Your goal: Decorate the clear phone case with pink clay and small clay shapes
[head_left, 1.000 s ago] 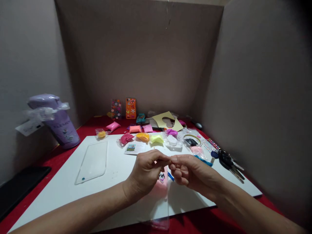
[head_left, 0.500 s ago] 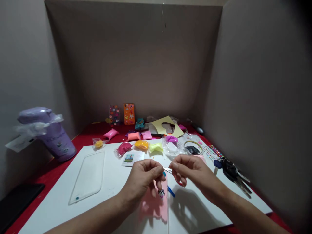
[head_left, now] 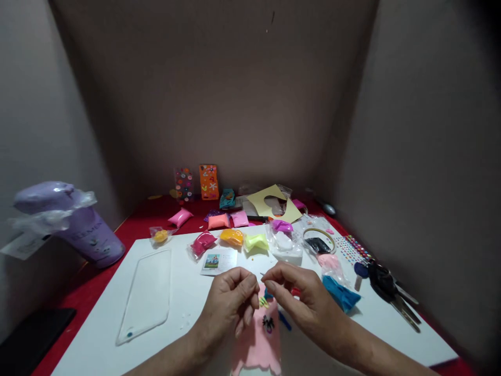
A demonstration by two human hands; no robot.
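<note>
My left hand [head_left: 235, 300] is closed in a pinch, thumb against the fingertips. Anything in that pinch is too small to make out. Close on its right, my right hand [head_left: 299, 295] curls around what looks like red-handled scissors [head_left: 296, 292]; a thin metal tip pokes out past its fingers. Below both hands lies a flat pink piece [head_left: 256, 347] with a wavy lower edge. On it sit a black-and-white shape with spiky lashes [head_left: 268, 324] and yellow-green strips [head_left: 263, 302]. Beside its right edge rests a blue stick-like tool [head_left: 285, 320].
A clear phone case [head_left: 146, 297] lies at left on the white board [head_left: 97, 313]. Behind the hands are a picture card [head_left: 229, 257] and several coloured clay packets [head_left: 231, 237]. Keys [head_left: 391, 292] and a blue packet [head_left: 340, 295] lie right; a purple wrapped container [head_left: 92, 237] stands left.
The view has tilted slightly upward. My fingertips have drawn apart and the metal tip no longer meets my left fingers. The yellow-green strips and the blue packet have come into sight.
</note>
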